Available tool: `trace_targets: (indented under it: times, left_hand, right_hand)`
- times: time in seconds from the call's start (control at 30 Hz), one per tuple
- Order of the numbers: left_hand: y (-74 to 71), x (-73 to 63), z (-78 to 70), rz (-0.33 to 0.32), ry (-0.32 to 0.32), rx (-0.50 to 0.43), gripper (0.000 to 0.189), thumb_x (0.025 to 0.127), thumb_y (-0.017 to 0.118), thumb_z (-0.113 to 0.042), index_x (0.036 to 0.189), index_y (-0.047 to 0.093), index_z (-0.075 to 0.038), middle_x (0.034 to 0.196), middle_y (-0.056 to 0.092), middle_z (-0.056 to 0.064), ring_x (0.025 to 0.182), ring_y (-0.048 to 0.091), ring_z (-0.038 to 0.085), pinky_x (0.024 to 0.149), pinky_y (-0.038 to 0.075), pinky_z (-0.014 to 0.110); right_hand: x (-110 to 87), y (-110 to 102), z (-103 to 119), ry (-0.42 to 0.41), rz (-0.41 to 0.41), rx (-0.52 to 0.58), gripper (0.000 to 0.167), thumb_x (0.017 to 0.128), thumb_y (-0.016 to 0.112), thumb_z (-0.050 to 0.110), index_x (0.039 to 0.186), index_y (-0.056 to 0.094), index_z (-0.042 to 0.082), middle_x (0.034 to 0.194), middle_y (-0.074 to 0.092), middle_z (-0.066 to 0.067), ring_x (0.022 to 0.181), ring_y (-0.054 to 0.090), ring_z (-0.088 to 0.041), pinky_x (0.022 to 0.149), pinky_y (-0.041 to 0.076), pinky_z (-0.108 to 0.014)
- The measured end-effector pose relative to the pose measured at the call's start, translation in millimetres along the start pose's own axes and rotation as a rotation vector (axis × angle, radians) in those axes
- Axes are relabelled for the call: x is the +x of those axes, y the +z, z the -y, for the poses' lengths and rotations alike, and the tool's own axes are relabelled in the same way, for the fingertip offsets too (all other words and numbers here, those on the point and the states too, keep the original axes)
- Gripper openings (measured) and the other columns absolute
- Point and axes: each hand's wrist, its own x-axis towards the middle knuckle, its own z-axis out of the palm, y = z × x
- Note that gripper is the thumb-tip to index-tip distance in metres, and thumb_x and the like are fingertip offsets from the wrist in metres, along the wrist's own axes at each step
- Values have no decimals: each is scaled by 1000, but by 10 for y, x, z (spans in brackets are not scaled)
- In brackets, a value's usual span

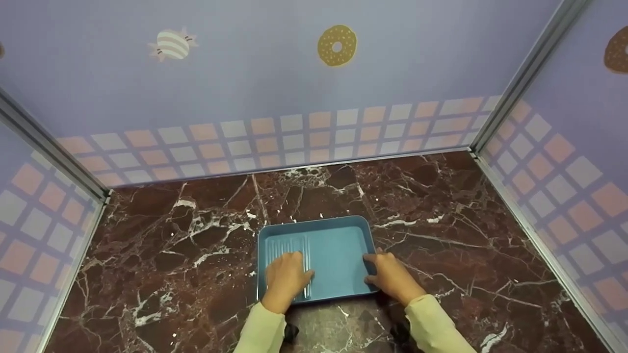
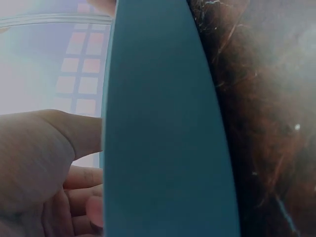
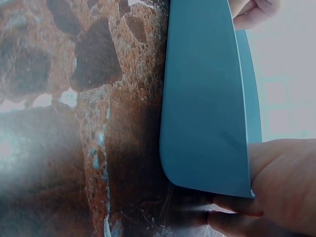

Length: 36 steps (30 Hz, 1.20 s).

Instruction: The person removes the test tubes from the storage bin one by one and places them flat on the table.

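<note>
A shallow blue tray [image 1: 338, 245] with a rounded rim lies on the dark marbled floor. Raised ribs [image 1: 287, 243] cover its left part. My left hand [image 1: 286, 274] is over the ribbed end, inside the near wall, with its fingers bent and nothing visible in them; the wall partly hides them in the left wrist view. My right hand [image 1: 390, 274] grips the tray's right edge, some fingers over the rim. In the right wrist view other fingers [image 3: 232, 205] show outside the tray wall [image 3: 205, 98].
Purple panels [image 1: 255, 73] with pink and white squares and a doughnut picture [image 1: 337, 45] stand at the back and both sides. Metal strips [image 1: 530, 68] join them at the corners. Brown marble floor [image 1: 196, 274] with white veins surrounds the tray.
</note>
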Motion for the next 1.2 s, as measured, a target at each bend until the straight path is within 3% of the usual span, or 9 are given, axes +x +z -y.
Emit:
trace_targets:
  times: [0.2,0.43,0.73,1.0,1.2]
  left_hand:
    - [23,31,-13,-15,15,0,46,78,92,-22,63,50,-12,57,48,1,50,44,19,47,43,41]
    - [14,41,-9,-4,11,-6,50,78,91,-20,62,44,-15,57,41,-2,51,38,17,46,39,38]
    - [40,28,-4,-57,51,21,41,78,88,-18,65,50,-11,61,53,6,52,52,28,49,46,48]
    - [-6,57,-34,3,10,7,36,79,86,-18,66,53,-11,62,55,5,53,52,25,50,47,48]
    - [-37,49,-38,-11,17,12,33,79,86,-19,69,55,-10,63,56,6,54,53,26,51,48,48]
  right_hand:
    - [8,-5,2,6,3,16,52,78,88,-1,127,71,-8,134,51,-51,125,57,-60,101,51,-61]
    - [14,-14,20,14,6,-4,52,79,87,0,128,70,-8,137,50,-50,126,56,-59,101,50,-60]
    - [5,-6,5,12,6,-11,51,80,88,0,128,70,-8,134,52,-50,127,56,-60,101,50,-62]
    - [10,-11,9,14,8,-14,52,79,88,0,127,70,-8,134,52,-50,126,56,-60,103,49,-62]
    - [7,-9,3,16,9,-3,53,78,88,0,127,70,-8,135,52,-50,127,55,-60,103,48,-62]
